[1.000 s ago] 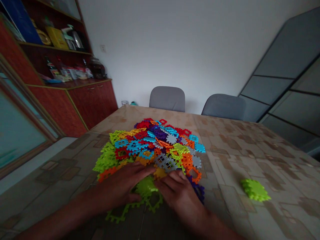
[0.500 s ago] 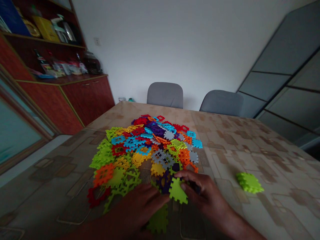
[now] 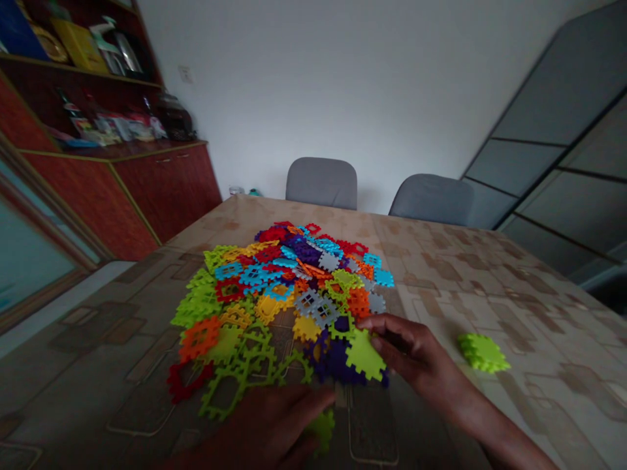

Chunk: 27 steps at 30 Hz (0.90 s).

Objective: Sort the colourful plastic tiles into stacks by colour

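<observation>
In my right hand (image 3: 409, 343), a solid lime-green interlocking tile (image 3: 365, 354) is pinched at its right edge between thumb and fingers. It hovers over purple tiles (image 3: 337, 359) at the near right of a mixed-colour heap of notched tiles (image 3: 269, 274). Low in the view is my left hand (image 3: 274, 418), dim and slightly blurred, closed over another green tile (image 3: 321, 431) that it mostly covers. Open-frame green tiles (image 3: 257, 356) lie just beyond the left fingers.
A small stack of lime-green tiles (image 3: 484, 352) stands apart on the patterned table (image 3: 441, 281), to the right. Two grey chairs (image 3: 322, 184) are at the far edge. A wooden cabinet (image 3: 161, 183) with bottles and packets is at the left.
My right hand has moved right and a little up with its green tile, uncovering more purple tiles. My left hand has shifted lower, and the green tile under it shows less.
</observation>
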### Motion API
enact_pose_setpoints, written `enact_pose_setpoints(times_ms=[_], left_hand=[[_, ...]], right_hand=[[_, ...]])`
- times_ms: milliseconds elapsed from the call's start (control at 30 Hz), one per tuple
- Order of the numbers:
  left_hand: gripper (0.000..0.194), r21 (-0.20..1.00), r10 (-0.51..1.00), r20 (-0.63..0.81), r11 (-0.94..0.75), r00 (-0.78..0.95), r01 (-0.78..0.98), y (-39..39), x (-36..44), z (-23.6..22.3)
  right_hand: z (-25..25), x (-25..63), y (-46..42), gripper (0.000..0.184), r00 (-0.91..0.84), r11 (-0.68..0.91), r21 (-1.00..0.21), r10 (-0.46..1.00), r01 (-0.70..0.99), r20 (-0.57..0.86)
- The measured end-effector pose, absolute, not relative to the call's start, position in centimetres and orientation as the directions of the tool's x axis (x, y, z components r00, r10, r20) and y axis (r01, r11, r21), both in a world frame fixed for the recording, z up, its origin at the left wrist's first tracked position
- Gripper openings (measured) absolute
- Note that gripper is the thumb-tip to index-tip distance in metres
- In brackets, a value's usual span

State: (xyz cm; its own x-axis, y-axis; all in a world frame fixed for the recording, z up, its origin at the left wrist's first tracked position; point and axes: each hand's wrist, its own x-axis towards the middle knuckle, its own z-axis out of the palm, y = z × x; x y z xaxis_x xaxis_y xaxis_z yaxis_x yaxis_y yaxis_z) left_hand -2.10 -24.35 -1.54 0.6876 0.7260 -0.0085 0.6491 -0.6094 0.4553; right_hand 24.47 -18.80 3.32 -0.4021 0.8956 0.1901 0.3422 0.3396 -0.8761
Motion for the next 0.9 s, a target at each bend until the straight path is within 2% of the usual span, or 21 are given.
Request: enact_pose_setpoints(times_ms=[133,233,367,533,633,700,800,900], left_hand=[[0.030,0.312,0.740,0.052,-0.650,0.670,0.693,-23.1,-3.9,0.6],[0.025,0.299,0.764,0.141,-0.639,0.629,0.709,-21.5,-6.0,1.7],[0.026,0.317,0.774,0.184,-0.630,0.606,0.708,-19.7,-7.8,1.8],[0.026,0.320,0.792,0.160,-0.607,0.590,0.728,-18.2,-10.1,1.9],[0.025,0.334,0.814,0.173,-0.578,0.554,0.745,-17.8,-11.0,1.8],[0.023,0.328,0.808,0.149,-0.584,0.569,0.743,-18.0,-10.7,1.4],[0.025,0.352,0.754,0.062,-0.630,0.654,0.692,-18.8,-9.0,0.6],[0.025,0.375,0.709,0.063,-0.669,0.702,0.642,-19.7,-7.2,0.1]], right_hand=[[2.1,22.6,-20.5,0.020,-0.507,0.206,-0.946,0.860,0.251,0.053],[0.6,20.7,-21.6,0.018,-0.534,0.240,-0.936,0.842,0.256,0.070],[-0.2,19.3,-22.4,0.034,-0.617,0.486,-0.756,0.774,0.439,0.139],[0.2,19.4,-22.8,0.040,-0.638,0.562,-0.550,0.767,0.618,0.065],[-1.1,19.0,-23.1,0.065,-0.682,0.664,-0.379,0.723,0.645,0.106],[-2.2,18.6,-23.2,0.074,-0.701,0.709,-0.267,0.699,0.653,0.143],[-3.1,18.1,-23.3,0.067,-0.704,0.732,-0.184,0.681,0.656,0.200],[-3.2,17.9,-23.2,0.048,-0.714,0.763,-0.137,0.642,0.632,0.280]])
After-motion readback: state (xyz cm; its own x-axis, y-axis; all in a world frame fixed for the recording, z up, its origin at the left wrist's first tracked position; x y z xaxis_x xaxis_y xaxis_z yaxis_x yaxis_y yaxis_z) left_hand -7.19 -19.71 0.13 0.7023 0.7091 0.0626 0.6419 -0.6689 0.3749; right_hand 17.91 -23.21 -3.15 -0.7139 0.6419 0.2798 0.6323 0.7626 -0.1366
